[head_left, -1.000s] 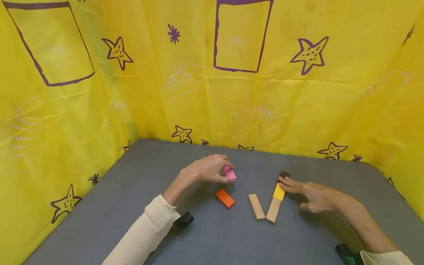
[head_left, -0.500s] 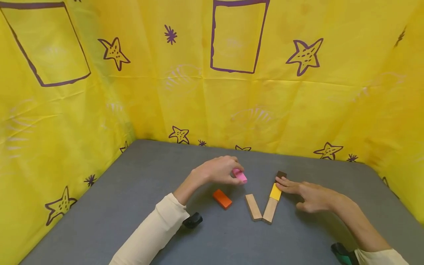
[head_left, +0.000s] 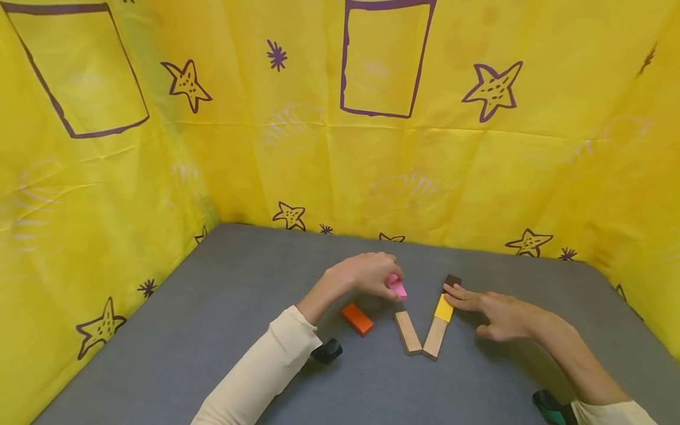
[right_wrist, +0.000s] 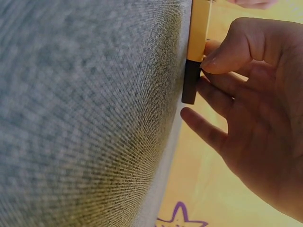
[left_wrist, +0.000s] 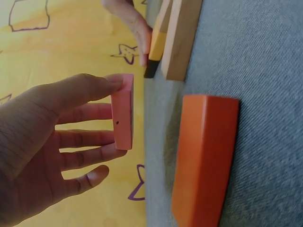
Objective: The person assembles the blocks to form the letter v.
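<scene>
My left hand pinches a pink wooden block between thumb and fingers, just beyond the far end of a plain wooden block. In the left wrist view the pink block is held above the table. The fingers of my right hand are extended and rest over the joint of a dark brown block and a yellow block. These two lie end to end with a second plain block. At their near ends the plain blocks meet, making a V.
An orange block lies on the grey table, left of the V and near my left wrist. A yellow cloth with starfish drawings hangs around the back and sides of the table.
My left hand has carried the pink block to the right, from beyond the orange block to the far end of the left plain block. My right hand stays on the dark and yellow blocks.
</scene>
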### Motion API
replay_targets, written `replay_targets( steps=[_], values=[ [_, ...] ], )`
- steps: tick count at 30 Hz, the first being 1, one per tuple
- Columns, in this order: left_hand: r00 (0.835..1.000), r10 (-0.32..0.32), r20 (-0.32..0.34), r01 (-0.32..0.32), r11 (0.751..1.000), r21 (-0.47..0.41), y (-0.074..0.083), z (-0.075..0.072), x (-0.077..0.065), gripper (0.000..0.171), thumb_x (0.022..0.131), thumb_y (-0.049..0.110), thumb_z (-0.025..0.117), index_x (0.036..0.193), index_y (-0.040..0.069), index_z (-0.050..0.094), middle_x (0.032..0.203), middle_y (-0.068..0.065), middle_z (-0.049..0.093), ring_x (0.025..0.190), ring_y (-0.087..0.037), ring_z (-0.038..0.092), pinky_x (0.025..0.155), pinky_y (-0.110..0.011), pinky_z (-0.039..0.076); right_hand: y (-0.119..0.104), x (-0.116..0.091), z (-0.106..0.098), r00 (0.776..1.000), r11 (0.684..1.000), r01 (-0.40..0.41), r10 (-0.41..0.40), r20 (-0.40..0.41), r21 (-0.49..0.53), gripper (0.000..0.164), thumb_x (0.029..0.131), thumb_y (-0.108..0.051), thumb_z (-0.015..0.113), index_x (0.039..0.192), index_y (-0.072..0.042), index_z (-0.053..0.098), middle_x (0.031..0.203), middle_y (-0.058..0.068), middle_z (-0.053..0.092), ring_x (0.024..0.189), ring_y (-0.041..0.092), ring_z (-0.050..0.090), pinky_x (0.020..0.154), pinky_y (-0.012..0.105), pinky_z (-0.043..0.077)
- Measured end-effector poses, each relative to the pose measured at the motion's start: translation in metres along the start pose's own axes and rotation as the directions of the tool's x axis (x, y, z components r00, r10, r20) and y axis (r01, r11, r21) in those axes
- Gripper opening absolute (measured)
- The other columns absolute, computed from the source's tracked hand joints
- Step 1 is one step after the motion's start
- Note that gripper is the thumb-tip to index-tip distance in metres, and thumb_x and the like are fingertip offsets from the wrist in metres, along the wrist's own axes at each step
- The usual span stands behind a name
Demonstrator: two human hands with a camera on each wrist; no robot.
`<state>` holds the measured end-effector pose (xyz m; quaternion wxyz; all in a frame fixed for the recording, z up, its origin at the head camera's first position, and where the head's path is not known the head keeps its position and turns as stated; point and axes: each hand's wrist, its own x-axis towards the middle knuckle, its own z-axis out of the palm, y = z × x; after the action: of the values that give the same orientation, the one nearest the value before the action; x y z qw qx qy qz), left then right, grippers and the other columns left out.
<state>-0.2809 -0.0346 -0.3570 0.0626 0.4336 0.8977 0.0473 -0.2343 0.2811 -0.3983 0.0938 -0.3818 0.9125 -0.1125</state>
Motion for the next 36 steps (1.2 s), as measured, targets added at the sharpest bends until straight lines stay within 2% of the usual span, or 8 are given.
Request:
replay_targets(
  steps=[4,11,17,22,29,36],
  values=[
    [0.999,0.002,0.037,-0.002,1.000,0.012,0.003,0.005,0.005,0.034,0.096,0.042,0.075,0.118,0.016,0.077,0.109,0.000,0.068,0.095,-0.013,0.056,0.076,-0.020,0.045,0.000,0.000,0.000,1.000,1.000,0.001,-0.001,0.004,0.008,0.083,0.078,-0.006,0.073,0.157,-0.014,0.049,0.167,0.017,0.040,0.147,0.049,0.046,0.103,0.072,0.045],
    [0.996,-0.036,0.085,0.034,0.999,0.027,0.005,0.015,0.008,0.040,0.095,0.044,0.076,0.125,0.017,0.076,0.112,0.001,0.070,0.096,-0.012,0.057,0.077,-0.021,0.048,-0.003,0.002,0.001,1.000,1.000,-0.002,0.001,0.021,0.026,0.081,0.079,-0.006,0.071,0.157,-0.011,0.048,0.167,0.021,0.037,0.145,0.052,0.047,0.104,0.074,0.044],
    [0.994,-0.049,0.099,0.048,0.999,0.016,0.002,0.023,0.007,0.041,0.095,0.041,0.077,0.129,0.018,0.074,0.113,0.001,0.069,0.096,-0.011,0.057,0.080,-0.021,0.048,-0.004,0.003,0.000,1.000,1.000,0.000,0.000,0.018,0.007,0.081,0.079,-0.006,0.072,0.157,-0.011,0.048,0.167,0.022,0.038,0.143,0.052,0.049,0.100,0.067,0.049],
    [0.995,-0.016,0.103,0.017,1.000,-0.014,-0.002,0.023,0.005,0.042,0.096,0.037,0.076,0.133,0.019,0.072,0.121,-0.001,0.069,0.103,-0.012,0.058,0.087,-0.021,0.050,-0.003,0.002,0.000,1.000,1.000,-0.007,0.007,0.021,0.017,0.081,0.079,-0.006,0.071,0.157,-0.011,0.048,0.167,0.022,0.038,0.143,0.052,0.049,0.100,0.068,0.048],
    [0.989,0.016,0.145,-0.016,1.000,-0.003,-0.002,0.020,0.006,0.036,0.097,0.026,0.076,0.133,0.025,0.073,0.124,0.001,0.070,0.110,-0.012,0.058,0.093,-0.023,0.051,-0.003,0.001,0.000,1.000,1.000,-0.005,0.005,0.018,-0.001,0.082,0.080,-0.006,0.071,0.158,-0.012,0.047,0.167,0.021,0.038,0.143,0.050,0.050,0.097,0.061,0.051],
    [0.989,0.031,0.145,-0.035,0.999,0.021,0.002,0.020,0.007,0.034,0.097,0.027,0.077,0.131,0.027,0.075,0.124,0.003,0.071,0.110,-0.012,0.059,0.094,-0.022,0.050,-0.002,0.000,-0.001,1.000,0.999,-0.021,0.021,0.023,0.026,0.081,0.080,-0.004,0.070,0.157,-0.011,0.047,0.167,0.022,0.037,0.144,0.053,0.047,0.102,0.072,0.045]
  ],
)
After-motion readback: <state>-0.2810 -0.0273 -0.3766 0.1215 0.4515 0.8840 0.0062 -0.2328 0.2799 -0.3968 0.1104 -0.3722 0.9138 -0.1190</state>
